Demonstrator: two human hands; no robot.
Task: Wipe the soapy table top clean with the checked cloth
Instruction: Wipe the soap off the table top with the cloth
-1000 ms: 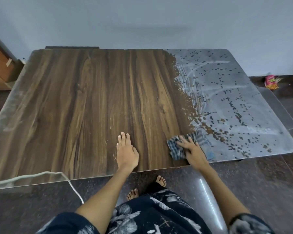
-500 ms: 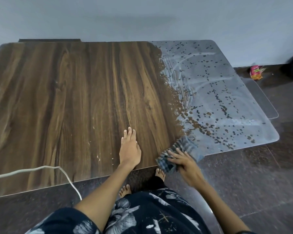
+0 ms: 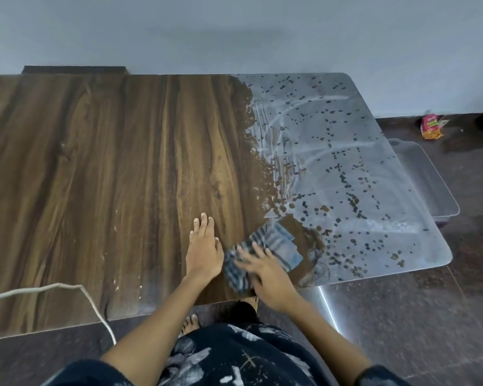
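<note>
The wooden table top shows bare dark grain on its left and middle. Its right part carries a whitish soapy film with dark spots and wipe streaks. The blue-and-white checked cloth lies bunched near the front edge, at the border between bare wood and soap. My right hand presses on the cloth's near end, fingers spread over it. My left hand rests flat on the bare wood just left of the cloth, holding nothing.
A white cord crosses the table's front left corner and hangs over the edge. A pink packet lies on the dark floor at the right, near the wall. My bare feet stand under the front edge.
My right hand has dragged the cloth leftwards along the front edge, close to my left hand, baring a small patch of wood at the soap's near edge. The view shifted right.
</note>
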